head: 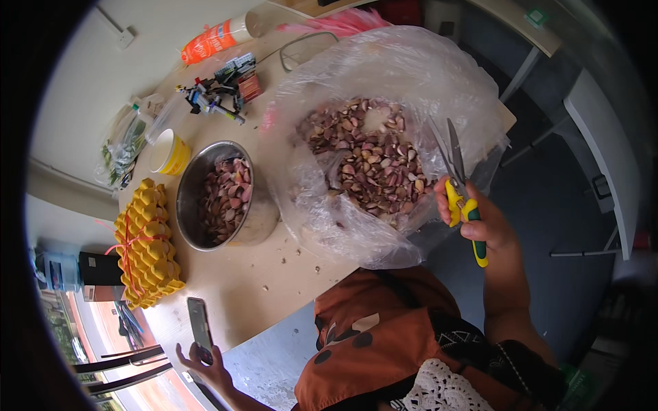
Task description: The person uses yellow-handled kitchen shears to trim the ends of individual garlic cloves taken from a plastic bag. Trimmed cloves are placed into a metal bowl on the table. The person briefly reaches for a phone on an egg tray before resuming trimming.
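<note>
My right hand (486,221) holds garden shears (456,187) with yellow and green handles, blades apart and pointing up and away from me. The shears are at the right rim of a large clear plastic bag (432,72). Inside the spread bag lies a heap of purplish garlic cloves (375,164). To its left, a steel pot (264,210) holds more garlic cloves (229,200). At the table's near left, my left hand (208,367) grips the lower end of a smartphone (199,318) between thumb and fingers. Whether the phone is lifted off the table, I cannot tell.
Yellow egg trays (146,244) tied with red string stand left of the pot. Behind are a yellow paper cup (175,156), a toy-brick model (221,92) and sleeved cups (216,41). Small scraps dot the wooden table (247,313). A white folding table (604,154) stands at right.
</note>
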A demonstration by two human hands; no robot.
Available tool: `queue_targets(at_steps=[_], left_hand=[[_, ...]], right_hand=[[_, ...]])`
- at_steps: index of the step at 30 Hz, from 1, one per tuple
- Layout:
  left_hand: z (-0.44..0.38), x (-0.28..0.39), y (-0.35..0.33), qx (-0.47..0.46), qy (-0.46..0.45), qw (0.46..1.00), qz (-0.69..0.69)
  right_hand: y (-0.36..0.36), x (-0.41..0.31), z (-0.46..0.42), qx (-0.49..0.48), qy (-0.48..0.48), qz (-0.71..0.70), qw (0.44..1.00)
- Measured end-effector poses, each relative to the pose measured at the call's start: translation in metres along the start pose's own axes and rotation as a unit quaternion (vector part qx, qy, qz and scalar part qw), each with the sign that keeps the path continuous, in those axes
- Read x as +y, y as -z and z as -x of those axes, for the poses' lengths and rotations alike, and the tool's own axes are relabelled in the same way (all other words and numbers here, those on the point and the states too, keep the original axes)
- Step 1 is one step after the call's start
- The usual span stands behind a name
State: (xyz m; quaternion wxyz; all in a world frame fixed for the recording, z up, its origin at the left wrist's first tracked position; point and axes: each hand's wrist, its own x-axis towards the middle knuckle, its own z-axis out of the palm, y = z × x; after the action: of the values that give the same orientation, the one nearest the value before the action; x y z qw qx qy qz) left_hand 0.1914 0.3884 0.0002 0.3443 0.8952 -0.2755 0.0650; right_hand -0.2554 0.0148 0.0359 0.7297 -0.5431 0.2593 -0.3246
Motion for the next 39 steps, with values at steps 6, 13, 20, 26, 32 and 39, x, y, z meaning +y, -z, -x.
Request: queue_targets(at_steps=[6,13,20,26,32,39], left_hand=[[-0.002,0.02,-0.034,0.013,0.073,0.98,-0.182],[-0.015,0.04,-0.046,0.057,-0.125,0.937,-0.321],[0.002,0.273,-0.125,-0.245,-0.4,0.875,0.124],[-0.001,0.381,-0.25,-0.313,-0.593,0.729,0.137],[0.012,0.392,-0.296,-0.283,-0.614,0.736,0.022],[0.016,0.387,-0.306,-0.229,-0.641,0.732,0.015]], right_hand=[[0.0,-0.007,-0.016,-0.038,-0.101,-0.022,0.994],[0.042,-0.02,-0.035,-0.024,-0.179,-0.216,0.96],[0.07,-0.028,-0.025,-0.017,-0.128,-0.218,0.967],[0.048,-0.009,-0.008,-0.11,-0.108,-0.259,0.953],[0.002,0.022,0.039,-0.177,-0.121,-0.393,0.894],[-0.019,0.053,0.075,-0.314,-0.164,-0.371,0.858]])
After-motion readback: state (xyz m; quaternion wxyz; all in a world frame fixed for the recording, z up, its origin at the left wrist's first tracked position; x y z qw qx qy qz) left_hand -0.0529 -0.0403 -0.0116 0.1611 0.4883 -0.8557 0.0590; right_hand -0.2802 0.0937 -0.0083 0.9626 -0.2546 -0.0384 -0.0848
